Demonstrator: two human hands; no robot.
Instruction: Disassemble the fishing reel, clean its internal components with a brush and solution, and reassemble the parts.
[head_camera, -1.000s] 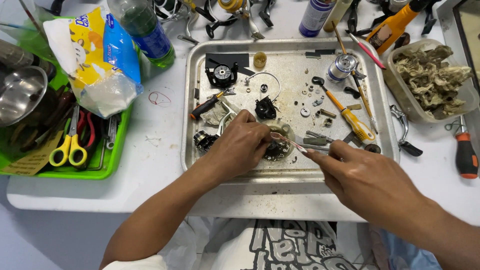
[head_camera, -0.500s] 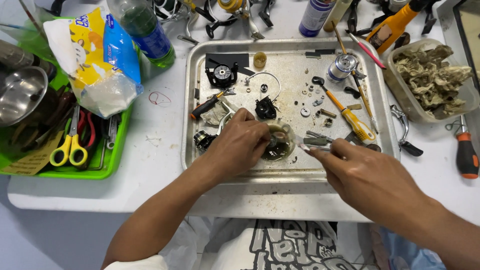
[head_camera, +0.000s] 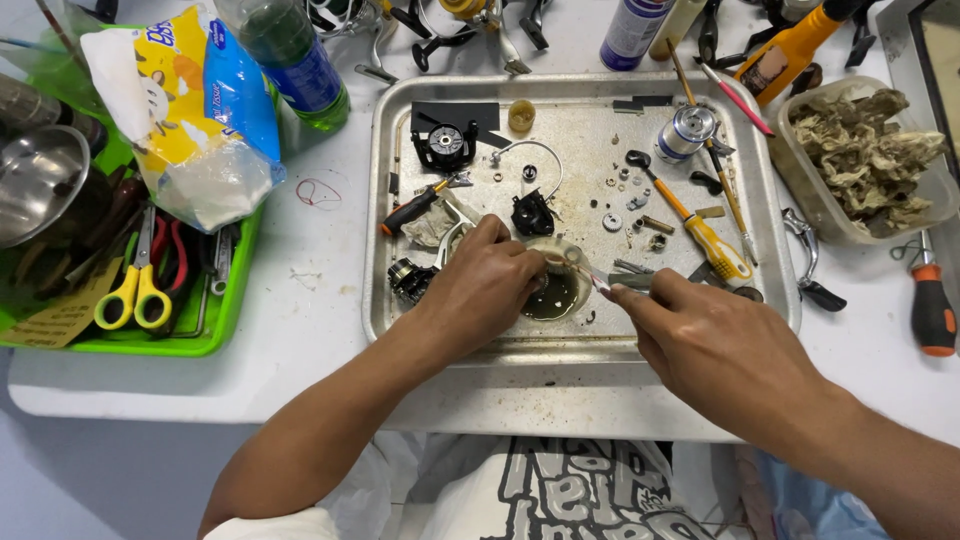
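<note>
My left hand (head_camera: 478, 292) rests in the metal tray (head_camera: 600, 347) and steadies a small round cup (head_camera: 553, 292) with dark liquid in it, fingers curled over its left rim. My right hand (head_camera: 722, 352) comes in from the right, pinching a thin tool (head_camera: 600, 278). The tool's tip lies over the cup's top edge, close to my left fingertips. Whether the tip is a brush or tweezers I cannot tell. A small black reel part (head_camera: 532, 213) sits just behind the cup, and another dark part (head_camera: 410, 280) lies by my left wrist.
The tray also holds a yellow-handled screwdriver (head_camera: 705, 232), a black-handled screwdriver (head_camera: 412, 210), a black reel housing (head_camera: 445, 148), a silver spool (head_camera: 688, 130) and several tiny parts. A tub of dirty rags (head_camera: 865, 160) stands right; a green tray with scissors (head_camera: 135, 292), a bag (head_camera: 190, 110) and a bottle (head_camera: 295, 60) stand left.
My right hand has slid slightly left, bringing the tool tip up over the cup's rim. My left hand stays on the cup almost unmoved.
</note>
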